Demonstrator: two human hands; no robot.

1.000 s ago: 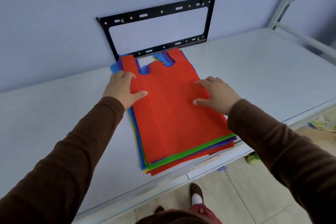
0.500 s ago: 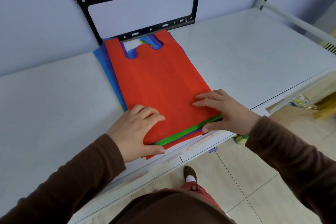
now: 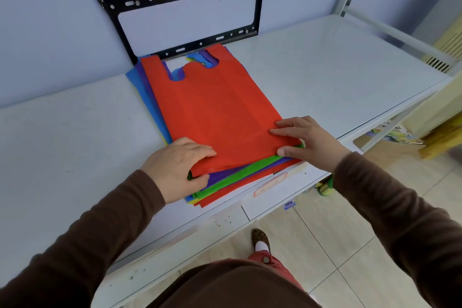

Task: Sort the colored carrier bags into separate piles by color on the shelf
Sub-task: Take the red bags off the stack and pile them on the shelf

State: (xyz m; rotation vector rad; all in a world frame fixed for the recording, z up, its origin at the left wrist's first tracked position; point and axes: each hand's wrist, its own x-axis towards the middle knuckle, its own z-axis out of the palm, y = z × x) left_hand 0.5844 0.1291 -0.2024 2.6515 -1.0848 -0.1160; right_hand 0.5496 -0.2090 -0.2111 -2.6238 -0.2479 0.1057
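While both grips pinch top red bag near edge—left hand, right hand—shelf lies bare rt.

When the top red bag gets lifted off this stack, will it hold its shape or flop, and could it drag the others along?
Probably floppy: the top red bag lies thin and flat, its near corner bending up where the left hand pinches it. Likely very light. It may tug the green bag beneath askew; the right hand looks placed to steady the near right corner.
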